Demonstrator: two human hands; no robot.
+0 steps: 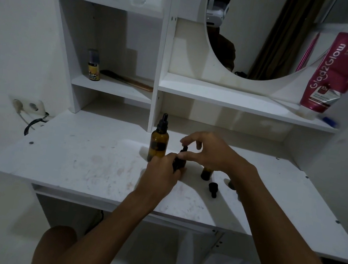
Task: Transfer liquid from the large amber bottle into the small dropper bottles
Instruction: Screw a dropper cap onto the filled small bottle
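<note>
The large amber bottle [158,143] stands upright on the white desk [81,164], its black dropper cap on. Just right of it my left hand [163,170] grips a small dark dropper bottle [179,163] by its body. My right hand [209,150] is over that bottle, thumb and forefinger pinching its black dropper cap [184,149]. A second small amber bottle [206,173] stands open under my right wrist, partly hidden. A loose black dropper cap [213,189] lies on the desk in front of it.
Shelves rise behind the desk, holding a small yellow-labelled bottle [94,66], a comb [126,80] and a pink tube [332,70]. A round mirror [259,32] hangs above. A wall socket with a cable [29,107] is at the left. My knees show below the desk.
</note>
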